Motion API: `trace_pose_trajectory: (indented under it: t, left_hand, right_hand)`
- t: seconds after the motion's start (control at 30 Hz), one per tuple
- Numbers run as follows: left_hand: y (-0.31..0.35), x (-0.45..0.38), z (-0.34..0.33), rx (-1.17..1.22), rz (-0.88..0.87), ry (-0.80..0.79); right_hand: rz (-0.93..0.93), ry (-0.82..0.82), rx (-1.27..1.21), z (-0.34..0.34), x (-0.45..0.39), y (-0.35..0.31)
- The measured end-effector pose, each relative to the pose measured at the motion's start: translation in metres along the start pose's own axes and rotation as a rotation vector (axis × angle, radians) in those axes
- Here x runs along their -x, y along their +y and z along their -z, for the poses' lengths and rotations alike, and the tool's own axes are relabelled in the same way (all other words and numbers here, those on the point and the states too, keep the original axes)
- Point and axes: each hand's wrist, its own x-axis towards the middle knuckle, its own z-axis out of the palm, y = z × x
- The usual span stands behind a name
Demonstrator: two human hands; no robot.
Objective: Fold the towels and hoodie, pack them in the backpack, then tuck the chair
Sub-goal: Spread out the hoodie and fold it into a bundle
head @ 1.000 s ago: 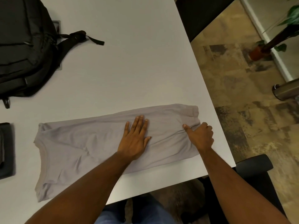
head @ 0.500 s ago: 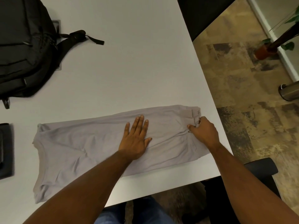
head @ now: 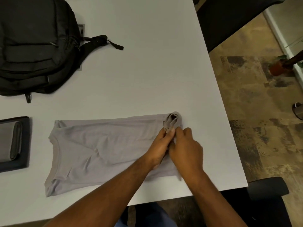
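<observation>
A pale grey garment [head: 101,148] lies folded lengthwise on the white table [head: 147,71], its neckline at the left. At its right end my left hand [head: 159,146] and my right hand [head: 185,148] meet, and both pinch the garment's bunched right end, which is lifted a little off the table. A black backpack [head: 34,46] lies at the back left with a strap trailing to the right. A folded grey towel [head: 11,143] rests on a folded dark towel [head: 24,163] at the left edge.
The table's right edge runs diagonally past my right hand. A black chair [head: 268,202] stands at the near right corner, and another dark chair [head: 229,18] is at the far right. A potted plant [head: 278,68] stands on the patterned floor.
My left hand has left the middle of the garment, where it lay flat, and joined my right hand at the right end. That end is now bunched and raised.
</observation>
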Motion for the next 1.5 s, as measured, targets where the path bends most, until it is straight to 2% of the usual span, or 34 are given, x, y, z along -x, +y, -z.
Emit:
trace_pose_trajectory:
  t: [0.13, 0.23, 0.37, 0.4, 0.47, 0.57, 0.67, 0.87, 1.0, 1.23, 1.37, 1.43, 1.5]
  left_hand:
    - [0.002, 0.008, 0.020, 0.099, -0.024, 0.148]
    - [0.004, 0.014, 0.043, 0.099, -0.019, 0.290]
    - [0.012, 0.024, 0.082, 0.106, 0.002, 0.342]
    - [0.014, 0.027, 0.091, 0.119, 0.011, 0.347]
    - [0.017, 0.031, 0.111, 0.100, 0.022, 0.368]
    - [0.016, 0.034, 0.135, -0.039, 0.028, 0.468]
    - [0.016, 0.035, 0.146, -0.249, -0.006, 0.521]
    - [0.013, 0.036, 0.150, -0.577, -0.129, 0.621]
    - [0.007, 0.040, 0.152, -0.644, -0.180, 0.736]
    - [0.005, 0.049, 0.171, -0.840, -0.244, 0.854]
    - [-0.010, 0.051, 0.188, -1.195, -0.456, 0.813]
    - [-0.017, 0.053, 0.196, -1.300, -0.441, 0.770]
    - [-0.024, 0.057, 0.205, -1.382, -0.335, 0.712]
  right_hand:
    - [0.096, -0.147, -0.036, 0.004, 0.011, -0.031]
    - [0.165, -0.222, -0.206, 0.010, 0.012, -0.035]
    - [0.217, 0.123, -0.394, -0.014, 0.001, -0.019]
    - [0.236, 0.156, -0.378, -0.027, -0.005, -0.013]
    - [0.291, 0.122, -0.270, -0.057, -0.015, -0.006]
    - [0.411, -0.035, -0.052, -0.103, -0.021, -0.002]
    - [0.436, -0.136, 0.088, -0.131, -0.021, 0.001]
    - [0.404, -0.040, 0.073, -0.124, -0.022, -0.020]
    - [0.508, -0.102, 0.139, -0.131, -0.022, -0.036]
    - [0.520, -0.105, 0.166, -0.137, -0.026, -0.043]
    - [0.575, -0.096, 0.155, -0.137, -0.021, -0.073]
    - [0.597, -0.120, 0.167, -0.144, -0.020, -0.080]
    - [0.614, -0.140, 0.198, -0.150, -0.022, -0.078]
